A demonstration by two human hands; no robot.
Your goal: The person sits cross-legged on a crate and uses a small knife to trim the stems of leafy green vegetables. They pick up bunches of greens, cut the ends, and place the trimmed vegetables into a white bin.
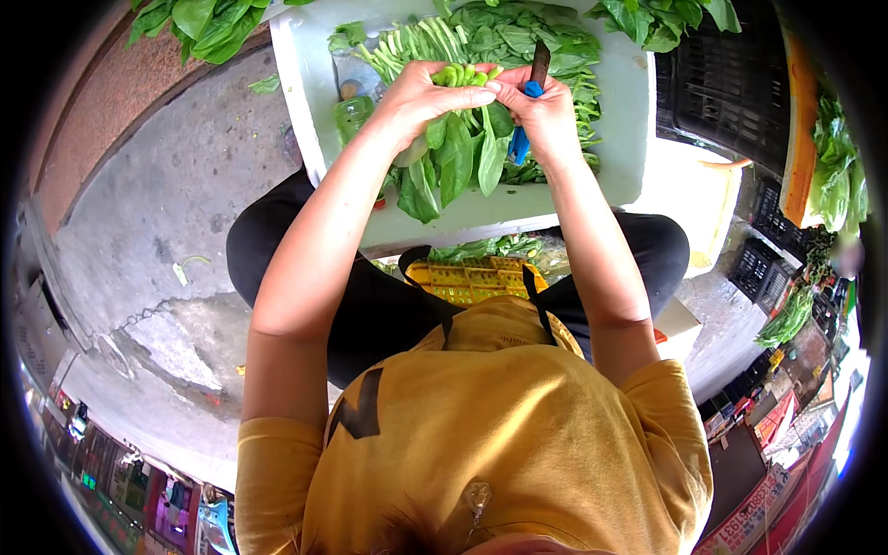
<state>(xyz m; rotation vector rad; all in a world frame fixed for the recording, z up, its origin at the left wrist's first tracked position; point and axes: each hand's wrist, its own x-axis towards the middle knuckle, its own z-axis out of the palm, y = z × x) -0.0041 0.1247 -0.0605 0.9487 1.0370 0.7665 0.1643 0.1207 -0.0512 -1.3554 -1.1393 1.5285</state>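
My left hand (433, 97) is closed around a bunch of leafy greens (454, 156), its pale cut stem ends at the top and its leaves hanging down. My right hand (544, 111) holds a blue-handled knife (517, 144), its dark blade pointing up, while its thumb and fingertips meet the stem ends at the left hand. Beneath both hands is a white foam box (624, 132) with more greens (527, 38) laid in it, stems at the left of the pile. A green-tinted plastic bottle (354, 114) lies at the box's left side, partly covered.
Between the legs is a yellow plastic crate (475, 277) with greens behind it. Black crates (728, 83) stand at the right, beside more leafy vegetables (836, 166). Leaves (208, 24) overhang the box's upper left corner. A stray leaf (180, 272) lies on the concrete floor (159, 180).
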